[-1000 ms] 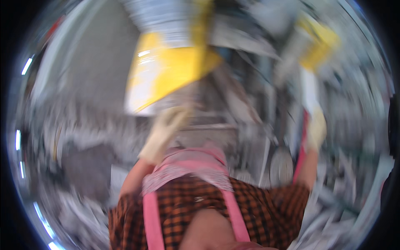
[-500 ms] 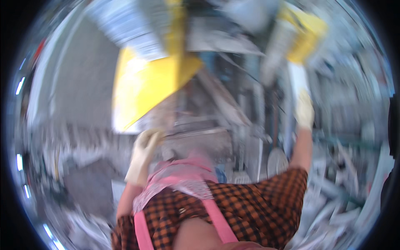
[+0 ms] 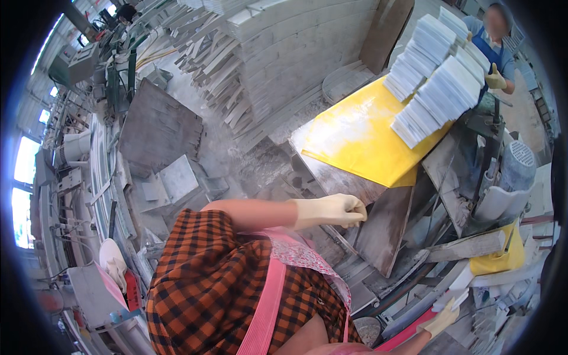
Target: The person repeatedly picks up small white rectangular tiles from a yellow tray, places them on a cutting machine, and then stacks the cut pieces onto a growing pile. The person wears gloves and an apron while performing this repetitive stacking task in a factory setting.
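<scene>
While the left hand (image 3: 331, 211) in a pale glove reaches far out with a straight arm, its fingers curl shut just by the grey slab (image 3: 383, 228). Low on the right, the right hand (image 3: 441, 319) pinches a small white piece (image 3: 458, 300).

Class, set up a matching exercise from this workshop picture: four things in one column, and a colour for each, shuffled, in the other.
Things
1. sheet on the workbench
2. gloved left hand
3. apron strap
4. co-worker's shirt

Colours
A. pink
B. blue
C. yellow
D. cream

Pairs: 1-C, 2-D, 3-A, 4-B
</scene>
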### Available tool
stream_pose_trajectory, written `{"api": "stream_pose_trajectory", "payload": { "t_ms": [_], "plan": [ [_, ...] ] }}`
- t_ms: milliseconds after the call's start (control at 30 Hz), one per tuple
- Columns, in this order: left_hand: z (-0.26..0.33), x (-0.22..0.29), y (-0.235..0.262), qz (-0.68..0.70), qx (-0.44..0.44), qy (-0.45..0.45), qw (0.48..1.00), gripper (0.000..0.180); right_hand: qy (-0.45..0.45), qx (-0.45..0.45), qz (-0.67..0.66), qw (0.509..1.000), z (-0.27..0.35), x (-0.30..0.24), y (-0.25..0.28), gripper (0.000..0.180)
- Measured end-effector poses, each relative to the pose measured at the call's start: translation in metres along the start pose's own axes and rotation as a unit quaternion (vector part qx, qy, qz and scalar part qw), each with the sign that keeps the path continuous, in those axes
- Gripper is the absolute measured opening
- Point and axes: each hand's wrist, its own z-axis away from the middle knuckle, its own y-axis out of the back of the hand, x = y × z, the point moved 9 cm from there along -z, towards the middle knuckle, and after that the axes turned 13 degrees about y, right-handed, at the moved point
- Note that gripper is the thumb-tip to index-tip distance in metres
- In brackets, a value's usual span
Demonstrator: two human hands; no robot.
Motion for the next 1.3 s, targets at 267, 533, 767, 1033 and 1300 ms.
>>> {"api": "stream_pose_trajectory", "payload": {
  "t_ms": [267,533,767,1033,1300],
  "plan": [
    [-0.009,0.038,0.057,0.206,-0.106,-0.117,0.966,0.102,0.289,-0.125,-0.285,0.905,0.095,-0.388,-0.164,0.041],
    [0.063,-0.004,0.335,0.560,-0.026,-0.277,0.781,0.031,0.703,-0.113,-0.039,0.701,0.234,-0.745,-0.343,0.066],
    [0.153,0.006,0.553,0.460,0.184,-0.312,0.811,0.058,0.823,0.059,-0.076,0.560,0.273,-0.951,-0.381,0.036],
    [0.161,0.009,0.678,0.358,0.279,-0.317,0.833,0.073,0.820,0.049,-0.033,0.569,0.263,-1.046,-0.472,0.037],
    [0.170,-0.006,0.696,0.305,0.281,-0.137,0.900,0.064,0.602,-0.325,-0.327,0.652,0.226,-1.060,-0.529,0.032]
  ]
}}
